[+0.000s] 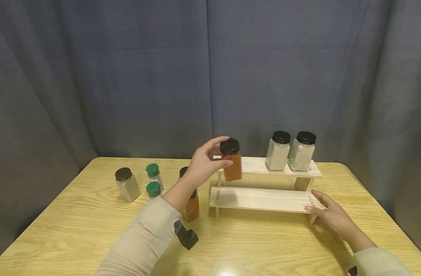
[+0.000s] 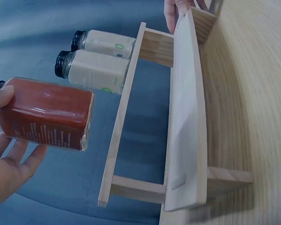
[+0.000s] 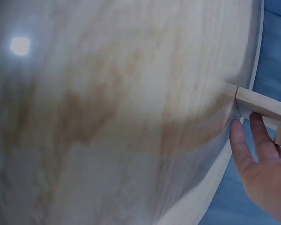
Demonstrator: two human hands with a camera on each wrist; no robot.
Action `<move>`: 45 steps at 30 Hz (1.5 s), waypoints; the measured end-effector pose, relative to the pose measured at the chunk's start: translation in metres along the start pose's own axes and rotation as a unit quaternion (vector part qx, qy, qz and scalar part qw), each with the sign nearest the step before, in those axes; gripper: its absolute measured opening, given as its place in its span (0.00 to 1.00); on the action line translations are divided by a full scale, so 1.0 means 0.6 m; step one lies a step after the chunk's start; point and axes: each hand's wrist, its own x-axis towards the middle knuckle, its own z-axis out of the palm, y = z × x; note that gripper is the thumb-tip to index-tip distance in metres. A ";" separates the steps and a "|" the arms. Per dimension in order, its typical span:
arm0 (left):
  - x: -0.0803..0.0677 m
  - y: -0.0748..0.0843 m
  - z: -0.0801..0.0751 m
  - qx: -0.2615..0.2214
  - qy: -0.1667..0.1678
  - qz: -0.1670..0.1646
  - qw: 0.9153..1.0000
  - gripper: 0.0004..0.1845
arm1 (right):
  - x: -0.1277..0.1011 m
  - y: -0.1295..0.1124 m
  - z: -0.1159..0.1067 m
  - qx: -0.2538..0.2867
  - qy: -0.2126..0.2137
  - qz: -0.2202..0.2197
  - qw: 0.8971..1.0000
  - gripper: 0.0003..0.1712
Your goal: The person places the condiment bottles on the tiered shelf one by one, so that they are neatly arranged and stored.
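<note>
My left hand [image 1: 200, 166] holds a spice jar [image 1: 233, 166] of orange-red powder upright by its upper part, thumb at the front. The jar overlaps the left end of a two-tier wooden rack's upper shelf [image 1: 253, 165] in the head view. In the left wrist view, fingers and thumb grip the red jar [image 2: 47, 112] near its black lid, apart from the rack. My right hand [image 1: 334, 216] grips the right end of the lower shelf [image 1: 262, 199], thumb on top. In the right wrist view, its fingertips lie by the rack's wooden leg [image 3: 260, 105].
Two black-lidded jars of pale powder, a left one [image 1: 278, 151] and a right one [image 1: 302, 151], stand on the upper shelf's right half. Left on the table are a pale jar [image 1: 128, 186], two green-capped jars [image 1: 153, 170] and, partly behind my left arm, an orange-red jar [image 1: 192, 209] and another black-lidded jar [image 1: 183, 171].
</note>
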 end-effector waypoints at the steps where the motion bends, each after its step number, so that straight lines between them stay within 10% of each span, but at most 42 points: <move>1: 0.004 0.000 0.003 0.005 0.001 0.002 1.000 0.31 | 0.000 0.000 0.000 0.003 0.000 0.000 1.000 0.44; 21: 0.077 -0.023 0.054 0.074 0.005 -0.014 0.997 0.31 | -0.002 -0.006 0.000 -0.011 -0.008 0.005 1.000 0.43; 45: 0.117 -0.035 0.096 0.038 -0.005 -0.023 0.999 0.31 | -0.004 -0.003 0.000 -0.014 -0.014 0.013 1.000 0.44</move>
